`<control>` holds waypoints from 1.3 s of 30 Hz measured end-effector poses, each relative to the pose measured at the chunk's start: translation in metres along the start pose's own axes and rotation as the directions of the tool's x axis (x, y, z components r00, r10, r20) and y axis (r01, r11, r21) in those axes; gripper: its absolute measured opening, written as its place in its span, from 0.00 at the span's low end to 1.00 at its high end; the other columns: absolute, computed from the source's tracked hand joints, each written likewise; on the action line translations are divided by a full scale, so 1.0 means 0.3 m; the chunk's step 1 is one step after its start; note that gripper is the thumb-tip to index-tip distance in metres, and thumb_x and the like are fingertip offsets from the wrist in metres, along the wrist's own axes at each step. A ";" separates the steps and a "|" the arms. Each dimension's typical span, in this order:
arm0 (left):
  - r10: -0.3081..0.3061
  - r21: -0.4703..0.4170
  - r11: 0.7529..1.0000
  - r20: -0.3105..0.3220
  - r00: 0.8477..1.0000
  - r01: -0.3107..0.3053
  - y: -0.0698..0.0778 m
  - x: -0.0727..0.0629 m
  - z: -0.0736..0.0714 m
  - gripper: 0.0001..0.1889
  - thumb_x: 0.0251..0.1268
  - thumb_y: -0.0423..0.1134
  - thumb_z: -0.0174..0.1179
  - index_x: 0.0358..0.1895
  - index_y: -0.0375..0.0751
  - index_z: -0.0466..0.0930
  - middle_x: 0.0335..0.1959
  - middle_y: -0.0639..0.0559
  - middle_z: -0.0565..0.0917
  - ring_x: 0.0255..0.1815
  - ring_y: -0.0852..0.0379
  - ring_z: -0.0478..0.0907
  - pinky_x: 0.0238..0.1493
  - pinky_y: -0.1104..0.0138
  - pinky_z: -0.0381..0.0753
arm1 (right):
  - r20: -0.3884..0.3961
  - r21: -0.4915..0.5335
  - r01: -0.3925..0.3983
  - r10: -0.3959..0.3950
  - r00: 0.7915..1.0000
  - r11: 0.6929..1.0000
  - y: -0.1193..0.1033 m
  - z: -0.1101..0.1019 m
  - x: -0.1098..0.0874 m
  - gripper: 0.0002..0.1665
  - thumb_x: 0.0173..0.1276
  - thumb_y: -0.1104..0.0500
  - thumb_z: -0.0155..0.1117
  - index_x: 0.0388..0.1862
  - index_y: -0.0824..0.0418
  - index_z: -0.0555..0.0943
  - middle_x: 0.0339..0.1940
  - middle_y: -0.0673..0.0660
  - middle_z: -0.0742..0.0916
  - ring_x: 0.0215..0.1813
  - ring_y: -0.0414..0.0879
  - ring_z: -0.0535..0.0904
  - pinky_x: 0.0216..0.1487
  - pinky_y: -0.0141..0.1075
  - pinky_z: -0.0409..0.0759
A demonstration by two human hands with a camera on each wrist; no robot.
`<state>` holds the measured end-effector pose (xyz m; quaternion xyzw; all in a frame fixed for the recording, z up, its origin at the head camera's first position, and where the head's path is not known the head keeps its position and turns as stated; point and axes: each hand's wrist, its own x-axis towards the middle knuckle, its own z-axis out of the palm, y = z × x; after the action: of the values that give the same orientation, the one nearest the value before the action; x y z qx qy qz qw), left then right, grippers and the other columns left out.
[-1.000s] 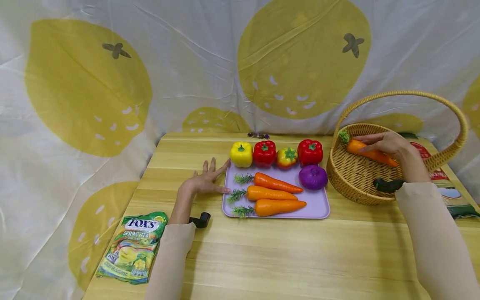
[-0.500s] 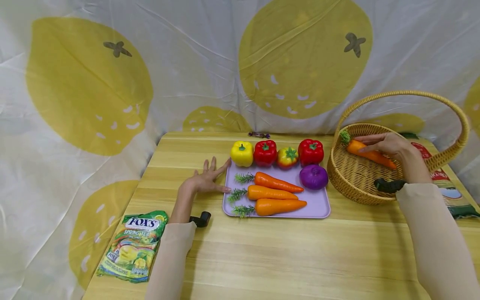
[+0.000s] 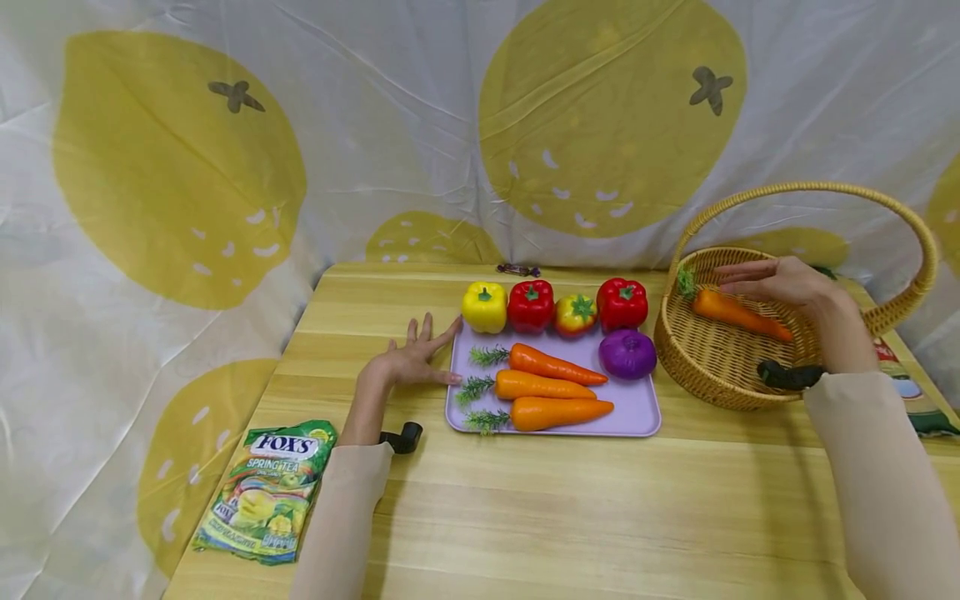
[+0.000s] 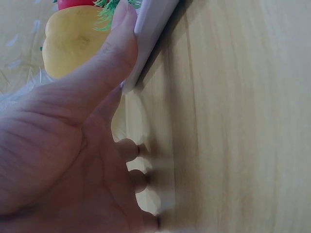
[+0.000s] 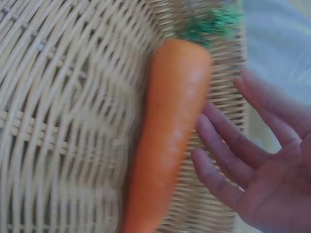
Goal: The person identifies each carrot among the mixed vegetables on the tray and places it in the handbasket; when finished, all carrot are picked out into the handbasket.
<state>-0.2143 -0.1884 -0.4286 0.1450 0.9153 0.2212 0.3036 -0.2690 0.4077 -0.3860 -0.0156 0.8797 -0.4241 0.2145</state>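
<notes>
Just below the right hand (image 3: 795,282), whose fingers are hanging loosely apart and gripping nothing, a long, smooth orange carrot (image 3: 738,315) with a frilly green top is lying inside a round tan wicker basket (image 3: 678,375); whether a fingertip is touching it, I cannot tell. The tall woven handle (image 3: 806,187) is arching above that hand and could hinder lifting out. Leftward, just beside the basket, a rectangular lilac tray (image 3: 637,412) is bearing a round purple onion (image 3: 627,354), glossy peppers (image 3: 531,306) and three more orange carrots (image 3: 543,385). One carrot seems set down; three are remaining there. At the tray's opposite end, the left hand (image 3: 408,362) is spreading wide, thumb on the rim, holding nothing. Farthest, a green printed candy bag (image 3: 266,492) is lying near that forearm.
</notes>
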 end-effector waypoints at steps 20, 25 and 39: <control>-0.001 -0.004 1.000 -0.011 1.000 0.001 0.003 0.000 0.001 0.55 0.66 0.62 0.66 0.85 0.66 0.33 0.83 0.36 0.19 0.83 0.34 0.13 0.77 0.28 0.21 | -0.053 -0.059 0.434 -0.437 0.898 0.899 -0.318 0.242 -0.250 0.25 0.81 0.60 0.58 0.74 0.57 0.75 0.64 0.37 0.85 0.62 0.27 0.82 0.55 0.19 0.80; -0.005 -0.006 1.000 -0.011 1.000 0.005 0.003 -0.002 0.000 0.55 0.67 0.62 0.66 0.85 0.66 0.33 0.83 0.36 0.19 0.83 0.34 0.13 0.77 0.28 0.21 | -0.001 -0.022 0.426 -0.426 0.905 0.904 -0.378 0.339 -0.258 0.26 0.80 0.59 0.60 0.74 0.53 0.76 0.68 0.45 0.84 0.60 0.32 0.84 0.56 0.22 0.82; -0.008 -0.001 1.000 -0.011 1.000 0.008 0.007 -0.006 -0.001 0.55 0.67 0.62 0.66 0.85 0.67 0.33 0.83 0.37 0.19 0.83 0.34 0.13 0.77 0.29 0.21 | 0.156 0.027 0.446 -0.445 0.882 0.895 -0.454 0.642 -0.109 0.29 0.75 0.52 0.67 0.72 0.52 0.77 0.70 0.56 0.83 0.71 0.57 0.79 0.72 0.54 0.76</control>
<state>-0.2129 -0.1875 -0.4264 0.1399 0.9174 0.2214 0.2996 -0.1851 0.1848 -0.3771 -0.2518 0.8348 -0.4550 0.1805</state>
